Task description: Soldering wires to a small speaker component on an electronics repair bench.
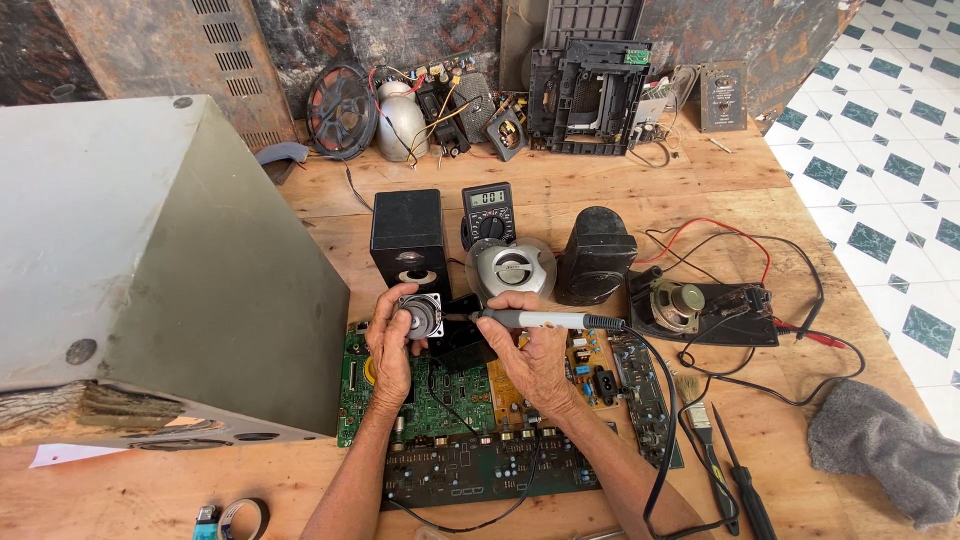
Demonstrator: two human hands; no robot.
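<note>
Nearest my lens, two forearms are reaching up over the green circuit boards (440, 420) that are lying on the wooden bench (560, 190). The left hand (390, 345) is closing around a small speaker driver (421, 315), holding it up with its magnet end turned toward the right. The right hand (535, 360) is gripping a grey soldering iron (545, 320) like a pen, and its tip is pointing left, coming in just beside the driver's rim; I cannot tell for certain whether tip and terminal are touching, since the spot is small and shadowed. The iron's black cord (660, 440) is trailing down to the right.

Behind the hands a black speaker box (410, 240), a multimeter (488, 212), a round silver speaker (512, 268) and a dark rounded speaker (596, 255) are standing in a row. A second bare driver (678, 305) is sitting on a black panel to the right, with red and black leads looping around it. A large grey casing (150, 270) is filling the left side.

To do this joint well, I am judging that the driver should be kept dead steady, the right wrist braced on the board below, and the tip laid flat on the terminal, clear of the fingers (385, 305) wrapped close by.
</note>
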